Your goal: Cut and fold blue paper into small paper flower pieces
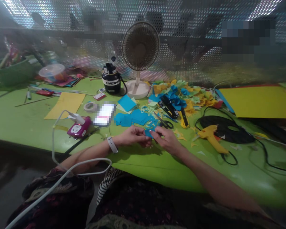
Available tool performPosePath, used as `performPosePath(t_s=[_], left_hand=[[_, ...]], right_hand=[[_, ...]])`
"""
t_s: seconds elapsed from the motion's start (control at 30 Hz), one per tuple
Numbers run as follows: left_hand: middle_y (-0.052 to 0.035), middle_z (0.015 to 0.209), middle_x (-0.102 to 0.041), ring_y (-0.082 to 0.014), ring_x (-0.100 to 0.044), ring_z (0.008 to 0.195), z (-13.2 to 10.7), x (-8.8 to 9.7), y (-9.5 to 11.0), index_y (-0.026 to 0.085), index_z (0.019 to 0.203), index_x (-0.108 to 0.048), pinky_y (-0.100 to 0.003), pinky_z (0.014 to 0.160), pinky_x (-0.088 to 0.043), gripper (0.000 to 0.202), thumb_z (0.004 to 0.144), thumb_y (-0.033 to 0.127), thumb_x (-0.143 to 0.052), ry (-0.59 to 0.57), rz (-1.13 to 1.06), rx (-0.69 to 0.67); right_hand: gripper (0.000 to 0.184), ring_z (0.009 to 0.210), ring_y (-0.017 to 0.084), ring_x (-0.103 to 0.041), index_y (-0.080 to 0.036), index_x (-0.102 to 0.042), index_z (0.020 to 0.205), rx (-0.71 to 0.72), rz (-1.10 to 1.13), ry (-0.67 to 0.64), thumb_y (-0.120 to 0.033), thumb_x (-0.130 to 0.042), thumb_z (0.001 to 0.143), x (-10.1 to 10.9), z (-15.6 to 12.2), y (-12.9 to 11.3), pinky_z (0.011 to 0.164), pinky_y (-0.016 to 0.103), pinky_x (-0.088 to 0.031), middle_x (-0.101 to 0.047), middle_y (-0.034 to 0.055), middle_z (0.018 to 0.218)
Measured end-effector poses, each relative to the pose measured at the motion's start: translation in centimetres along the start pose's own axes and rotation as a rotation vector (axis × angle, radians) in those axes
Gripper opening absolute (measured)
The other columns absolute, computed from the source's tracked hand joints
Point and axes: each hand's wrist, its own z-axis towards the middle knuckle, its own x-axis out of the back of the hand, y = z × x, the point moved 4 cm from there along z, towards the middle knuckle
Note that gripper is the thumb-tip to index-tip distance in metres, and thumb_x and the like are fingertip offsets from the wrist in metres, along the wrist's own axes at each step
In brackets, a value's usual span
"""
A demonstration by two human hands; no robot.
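Observation:
Between my two hands, just above the front of the green table (138, 156), is a small piece of blue paper (149, 133). My left hand (135, 136) pinches its left side, and a pale wristband sits on that wrist. My right hand (166, 139) grips the right side with thumb and fingers. Right behind them lie cut blue paper pieces (138, 117) amid blue and yellow scraps. Scissors (165, 123) rest beyond my right hand, close to a black stapler (168, 107) and a yellow-black cutter (184, 118).
A yellow glue gun (213, 138) lies at right beside a black round mat (225, 127), with cables around it. Folded paper pieces (188, 92) are heaped behind. At left are a phone (105, 114), tape roll (90, 107) and purple power adapter (79, 128). A fan (140, 46) and black bottle (111, 79) stand behind.

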Motion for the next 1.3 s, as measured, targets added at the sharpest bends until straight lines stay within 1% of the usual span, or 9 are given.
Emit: performPosePath(t_s=[0.17,0.27,0.47,0.63,0.73,0.83,0.93,1.07,1.3], left_hand=[[-0.0091,0.08,-0.077,-0.0162,-0.074,0.073,0.1,0.2,0.3,0.01,0.081,-0.067,-0.029,0.072,-0.06,0.038,0.07,0.042,-0.085,0.018,-0.019,0.007],[-0.0092,0.079,-0.076,-0.0163,-0.074,0.072,0.1,0.3,0.5,0.01,0.075,-0.063,-0.029,0.071,-0.06,0.041,0.067,0.043,-0.086,0.047,-0.028,0.014],[-0.0034,0.071,-0.072,-0.0159,-0.073,0.068,0.3,1.1,0.5,0.014,0.075,-0.057,-0.024,0.058,-0.057,0.042,0.069,0.046,-0.084,0.225,0.005,-0.066],[-0.0044,0.074,-0.074,-0.013,-0.071,0.064,0.4,1.5,0.5,0.014,0.075,-0.057,-0.02,0.054,-0.054,0.036,0.074,0.041,-0.082,0.319,0.033,-0.075],[-0.0063,0.079,-0.076,-0.0143,-0.073,0.068,0.4,1.7,0.8,0.014,0.075,-0.057,-0.02,0.056,-0.055,0.038,0.074,0.042,-0.082,0.369,-0.004,-0.058],[-0.0041,0.079,-0.075,-0.017,-0.075,0.072,0.5,1.8,0.9,0.014,0.079,-0.058,-0.022,0.056,-0.056,0.042,0.067,0.042,-0.087,0.376,-0.063,-0.047],[-0.001,0.08,-0.073,-0.0178,-0.075,0.076,0.6,2.0,0.8,0.014,0.085,-0.06,-0.021,0.055,-0.055,0.046,0.061,0.037,-0.091,0.39,-0.138,-0.058],[-0.0014,0.083,-0.074,-0.0165,-0.075,0.08,0.7,2.2,0.6,0.014,0.082,-0.057,-0.02,0.061,-0.056,0.044,0.06,0.027,-0.092,0.403,-0.21,-0.071],[-0.0019,0.074,-0.075,-0.0121,-0.071,0.058,0.9,2.3,0.4,0.017,0.084,-0.053,-0.015,0.042,-0.043,0.04,0.07,0.037,-0.086,0.421,-0.173,-0.024]], right_hand=[[0.041,0.051,0.01,-0.033,-0.023,-0.039,0.065,-0.094,0.1,0.005,-0.05,-0.049,0.094,-0.1,0.1,0.6,0.054,0.027,-0.029,-0.033,-0.0067,0.055],[0.043,0.049,0.011,-0.04,-0.023,-0.044,0.067,-0.19,0.22,-0.07,-0.057,-0.049,0.093,-0.3,0.1,1.1,0.052,0.027,-0.033,-0.042,-0.0059,0.054],[0.039,0.05,0.012,-0.047,-0.023,-0.046,0.074,-0.23,0.282,-0.187,-0.058,-0.051,0.09,-0.7,0.0,0.9,0.052,0.027,-0.037,-0.048,-0.0047,0.059],[0.038,0.057,0.014,-0.048,-0.022,-0.048,0.071,-0.202,-0.027,-0.139,-0.053,-0.045,0.093,1.0,0.9,1.8,0.058,0.028,-0.037,-0.051,-0.0015,0.061],[0.023,0.075,0.018,-0.059,-0.02,-0.057,0.081,-0.294,-0.417,-0.006,-0.041,-0.052,0.09,3.5,1.5,3.3,0.064,0.03,-0.038,-0.065,0.0062,0.089],[0.024,0.087,0.025,-0.064,-0.019,-0.063,0.098,-0.477,-0.718,-0.089,-0.038,-0.058,0.083,4.7,1.5,5.0,0.063,0.031,-0.038,-0.067,0.0117,0.111],[0.032,0.091,0.027,-0.066,-0.018,-0.063,0.105,-0.568,-0.767,-0.174,-0.037,-0.06,0.08,5.0,1.5,6.0,0.062,0.031,-0.038,-0.069,0.012,0.111],[0.026,0.09,0.027,-0.067,-0.019,-0.063,0.096,-0.613,-0.747,-0.21,-0.037,-0.06,0.077,5.2,1.5,6.6,0.06,0.03,-0.036,-0.072,0.0098,0.104],[0.02,0.076,0.023,-0.065,-0.022,-0.064,0.079,-0.62,-0.711,-0.267,-0.041,-0.064,0.071,5.8,1.4,7.1,0.056,0.028,-0.035,-0.073,0.0055,0.085]])
